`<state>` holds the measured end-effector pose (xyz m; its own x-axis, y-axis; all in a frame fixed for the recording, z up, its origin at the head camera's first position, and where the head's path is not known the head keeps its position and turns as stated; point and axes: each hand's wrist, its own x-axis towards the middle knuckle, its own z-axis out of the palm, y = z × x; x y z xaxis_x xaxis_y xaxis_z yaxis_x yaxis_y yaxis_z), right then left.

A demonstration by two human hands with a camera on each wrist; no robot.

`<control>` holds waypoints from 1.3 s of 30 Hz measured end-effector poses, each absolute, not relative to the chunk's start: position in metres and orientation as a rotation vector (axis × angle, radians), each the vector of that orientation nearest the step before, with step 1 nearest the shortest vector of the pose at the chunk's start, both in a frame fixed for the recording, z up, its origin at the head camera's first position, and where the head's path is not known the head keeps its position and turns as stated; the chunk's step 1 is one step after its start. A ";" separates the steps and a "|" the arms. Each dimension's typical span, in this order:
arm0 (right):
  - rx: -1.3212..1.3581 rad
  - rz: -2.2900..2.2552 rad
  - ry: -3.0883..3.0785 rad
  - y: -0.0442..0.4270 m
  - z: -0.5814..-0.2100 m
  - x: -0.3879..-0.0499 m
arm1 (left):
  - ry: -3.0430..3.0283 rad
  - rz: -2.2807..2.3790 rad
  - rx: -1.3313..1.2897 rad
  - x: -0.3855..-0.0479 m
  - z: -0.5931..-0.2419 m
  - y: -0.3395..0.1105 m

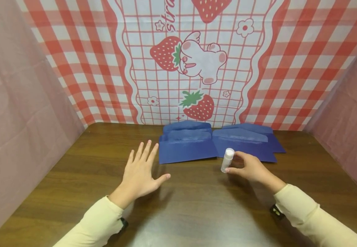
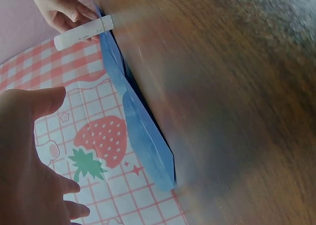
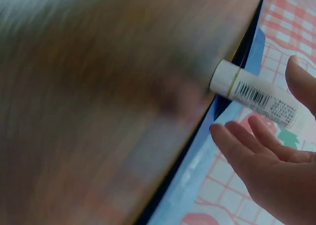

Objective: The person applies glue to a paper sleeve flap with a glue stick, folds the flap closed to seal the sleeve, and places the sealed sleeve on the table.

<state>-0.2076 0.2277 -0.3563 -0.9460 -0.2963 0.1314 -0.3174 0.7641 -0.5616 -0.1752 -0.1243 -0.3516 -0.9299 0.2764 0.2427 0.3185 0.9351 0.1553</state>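
My left hand is spread with straight fingers over the table, left of the blue envelopes, and holds nothing. A white glue stick stands upright in front of the envelopes. Around it is my right hand, with thumb and fingers to either side. The right wrist view shows a gap between the glue stick and the right hand's fingers, which are fairly straight. Behind the stick in the left wrist view, that hand is partly covered by it.
Several blue envelopes, their flaps lifted, overlap in two groups along the back of the wooden table. A strawberry-printed checked cloth hangs behind the table. Pink cloth hangs at both sides.
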 end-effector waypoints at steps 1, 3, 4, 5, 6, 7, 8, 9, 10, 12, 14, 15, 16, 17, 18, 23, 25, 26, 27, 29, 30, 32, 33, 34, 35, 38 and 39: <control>0.510 1.028 -2.922 0.227 -0.357 -0.209 | -2.872 -0.283 -0.450 -0.175 -0.352 -0.124; 0.494 1.176 -2.932 0.226 -0.358 -0.212 | -2.871 -0.278 -0.449 -0.175 -0.353 -0.124; 0.475 1.237 -2.935 0.225 -0.359 -0.213 | -2.872 -0.277 -0.450 -0.175 -0.353 -0.124; 0.457 1.282 -2.934 0.225 -0.360 -0.214 | -2.873 -0.278 -0.451 -0.175 -0.353 -0.125; 0.432 1.312 -2.933 0.224 -0.361 -0.215 | -2.872 -0.276 -0.450 -0.175 -0.354 -0.125; 0.407 1.340 -2.929 0.224 -0.361 -0.215 | -2.874 -0.279 -0.449 -0.174 -0.354 -0.125; 0.379 1.347 -2.930 0.223 -0.362 -0.216 | -2.875 -0.286 -0.448 -0.174 -0.354 -0.125; 0.361 1.356 -2.928 0.223 -0.362 -0.217 | -2.876 -0.292 -0.450 -0.174 -0.354 -0.124; 0.348 1.355 -2.927 0.222 -0.362 -0.217 | -2.874 -0.300 -0.452 -0.174 -0.354 -0.124; 0.327 1.344 -2.928 0.222 -0.363 -0.218 | -2.877 -0.312 -0.452 -0.174 -0.355 -0.124; 0.299 1.329 -2.934 0.222 -0.363 -0.219 | -2.881 -0.328 -0.455 -0.175 -0.355 -0.123; 0.287 1.327 -2.938 0.221 -0.362 -0.219 | -2.883 -0.332 -0.458 -0.175 -0.356 -0.123; 0.270 1.326 -2.941 0.221 -0.362 -0.219 | -2.886 -0.333 -0.458 -0.175 -0.356 -0.123; 0.255 1.326 -2.943 0.220 -0.361 -0.218 | -2.896 -0.334 -0.456 -0.175 -0.356 -0.123; 0.245 1.324 -2.943 0.219 -0.361 -0.218 | -2.900 -0.332 -0.456 -0.175 -0.356 -0.123; 0.244 1.279 -2.920 0.213 -0.355 -0.215 | -2.909 -0.333 -0.454 -0.175 -0.355 -0.124; 0.270 1.246 -2.903 0.210 -0.352 -0.214 | -2.901 -0.339 -0.459 -0.176 -0.356 -0.123; 0.284 1.230 -2.893 0.209 -0.351 -0.213 | -2.896 -0.340 -0.463 -0.176 -0.356 -0.123; 0.303 1.218 -2.883 0.207 -0.350 -0.212 | -2.886 -0.344 -0.470 -0.176 -0.356 -0.123; 0.336 1.195 -2.865 0.204 -0.349 -0.210 | -2.875 -0.354 -0.478 -0.176 -0.356 -0.122; 0.349 1.186 -2.858 0.203 -0.348 -0.209 | -2.872 -0.363 -0.479 -0.176 -0.356 -0.121; 0.371 1.176 -2.849 0.199 -0.348 -0.207 | -2.861 -0.398 -0.483 -0.175 -0.354 -0.120; 0.383 1.175 -2.846 0.197 -0.347 -0.206 | -2.856 -0.428 -0.484 -0.175 -0.353 -0.120; 0.394 1.170 -2.846 0.195 -0.347 -0.205 | -2.859 -0.458 -0.479 -0.175 -0.353 -0.120; 0.402 1.169 -2.847 0.193 -0.347 -0.204 | -2.862 -0.489 -0.474 -0.175 -0.352 -0.120; 0.447 1.180 -2.837 0.188 -0.347 -0.200 | -2.862 -0.583 -0.470 -0.174 -0.351 -0.119; 0.463 1.180 -2.830 0.186 -0.347 -0.199 | -2.863 -0.614 -0.470 -0.174 -0.350 -0.119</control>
